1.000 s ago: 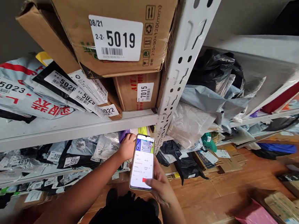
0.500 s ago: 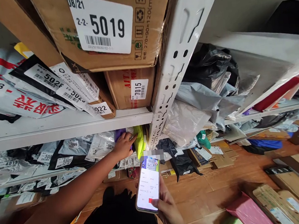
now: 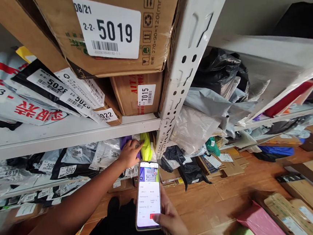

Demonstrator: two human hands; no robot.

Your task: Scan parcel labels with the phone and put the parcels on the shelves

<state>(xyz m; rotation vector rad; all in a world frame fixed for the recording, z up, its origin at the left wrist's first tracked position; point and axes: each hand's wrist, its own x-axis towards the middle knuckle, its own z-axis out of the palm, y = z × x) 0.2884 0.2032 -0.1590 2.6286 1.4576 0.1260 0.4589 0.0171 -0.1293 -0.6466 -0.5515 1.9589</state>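
My left hand reaches into the lower shelf between a purple parcel and a yellow-green bag. Its fingers are apart, and a fingertip touches the side of the yellow-green bag. A white label shows on the purple parcel above the knuckles. Below and to the right, my right hand is closed around a smartphone, held upright with its lit screen towards me. The thumb lies over a red button near the screen's bottom. At the top of the screen is a picture with a barcode.
Cardboard boxes, one labelled 5019, stand on the upper shelf. A white perforated post rises right of my hands. Numbered plastic parcels fill the lower left shelves. Boxes and a pink parcel lie on the wooden floor.
The smartphone in my right hand has moved left and slightly down. My left hand stays almost in the same place, by the yellow-green bag. The view has shifted slightly.
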